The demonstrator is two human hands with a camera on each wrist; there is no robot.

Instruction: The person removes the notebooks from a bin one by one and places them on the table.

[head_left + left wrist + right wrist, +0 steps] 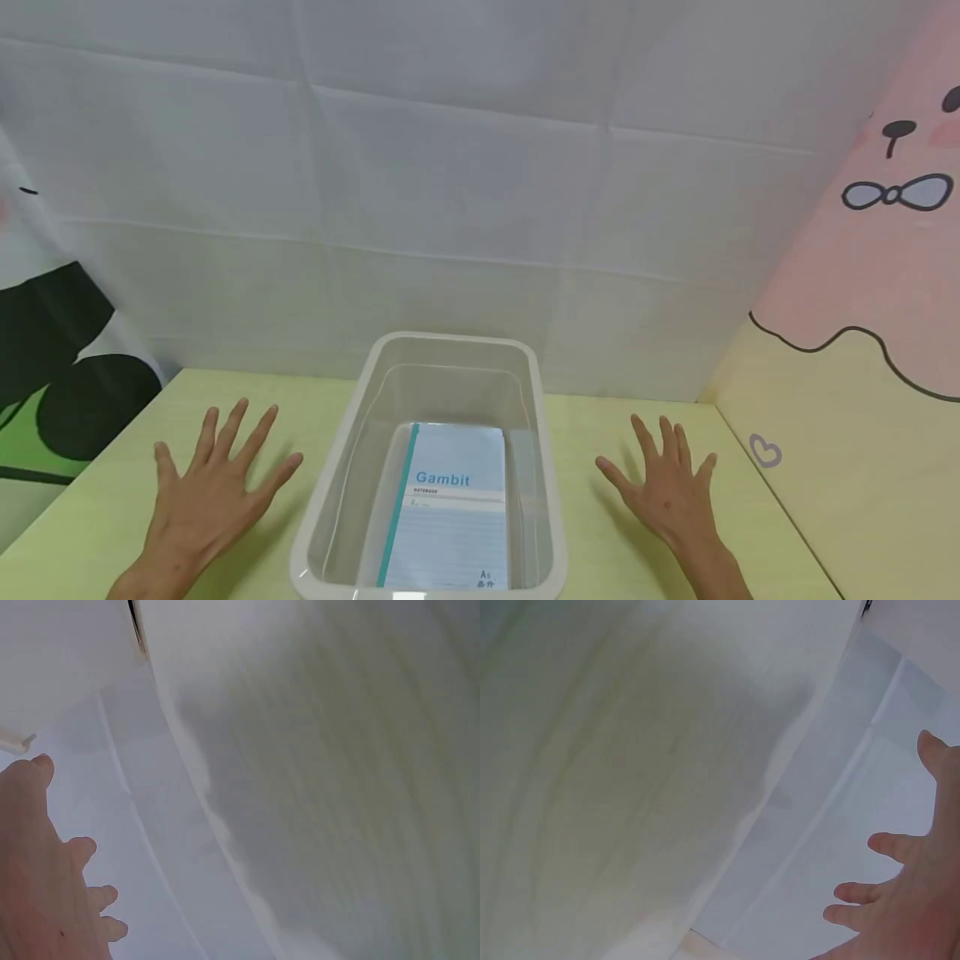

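Observation:
A pale grey plastic bin (341, 467) stands on the table between my two hands. Inside it lies a light blue notebook (453, 517) with a teal spine strip and "Gambit" printed on its cover. To the left of the bin my left hand (206, 500) is spread over the table, palm down and holding nothing. My right hand (667, 496) is spread the same way on the bin's other side. In the wrist views the left hand (49, 877) and the right hand (907, 892) show straight, parted fingers above the tabletop.
The light yellow-green table (592, 425) carries the bin. Behind it hangs a creased white sheet (450, 183). A pink and cream printed panel (847, 308) borders the right side, and a panel with black and green shapes (97, 408) borders the left.

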